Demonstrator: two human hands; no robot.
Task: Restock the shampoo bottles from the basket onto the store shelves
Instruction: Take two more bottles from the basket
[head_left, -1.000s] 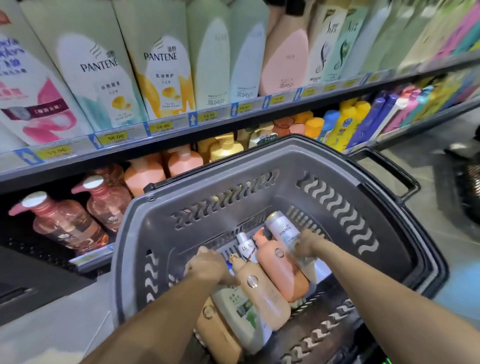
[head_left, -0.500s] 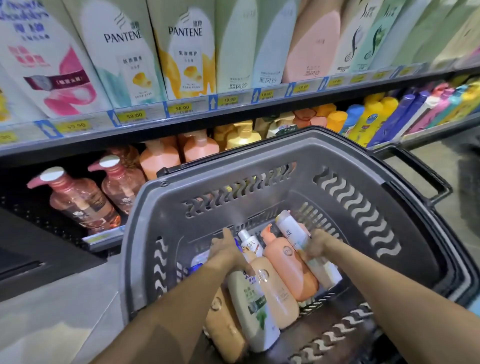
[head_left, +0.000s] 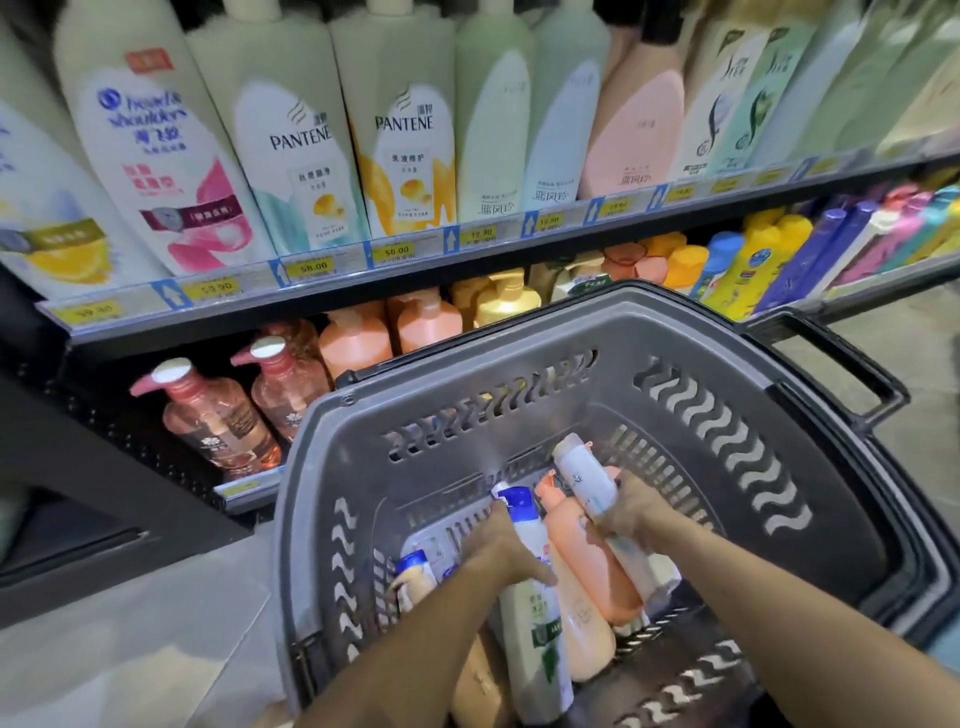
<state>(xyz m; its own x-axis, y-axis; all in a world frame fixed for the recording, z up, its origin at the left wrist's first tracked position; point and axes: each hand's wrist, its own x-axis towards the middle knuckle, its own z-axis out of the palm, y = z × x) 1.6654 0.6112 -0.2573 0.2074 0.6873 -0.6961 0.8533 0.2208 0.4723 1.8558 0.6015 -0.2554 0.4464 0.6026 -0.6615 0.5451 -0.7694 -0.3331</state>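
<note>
We hold two shampoo bottles inside the grey basket (head_left: 332, 467), our landmark throughout. Our right hand (head_left: 631, 506) has its grip clamped around the middle of a white Pantene bottle (head_left: 584, 475), cap end tilted up toward the basket's far wall; the raised angle suggests a lift just beginning, since the bottle's lower end lies low among the others. Our left hand (head_left: 501, 543) grips a white bottle with a blue cap (head_left: 522, 512), fingers wrapped round its body, cap also pointing to the far wall. Taking one bottle per hand appears meant to halve the trips to the shelves.

Between the two held bottles, on the basket floor, lies a peach pump bottle (head_left: 587, 561), with a paler peach bottle (head_left: 584, 636) and a white bottle with a green label (head_left: 540, 639) beside it toward the near wall. A small tan bottle with a blue cap (head_left: 413, 574) rests against the basket's left wall. All lie flat, loosely packed.

Beyond the basket's far rim stands the lower shelf (head_left: 244, 488), carrying pink pump bottles (head_left: 218, 421) and orange pump bottles (head_left: 353, 345). Above it, the upper shelf (head_left: 363, 270) holds large Pantene bottles (head_left: 400, 135) over yellow price tags (head_left: 397, 251). We judge the task far from finished.
</note>
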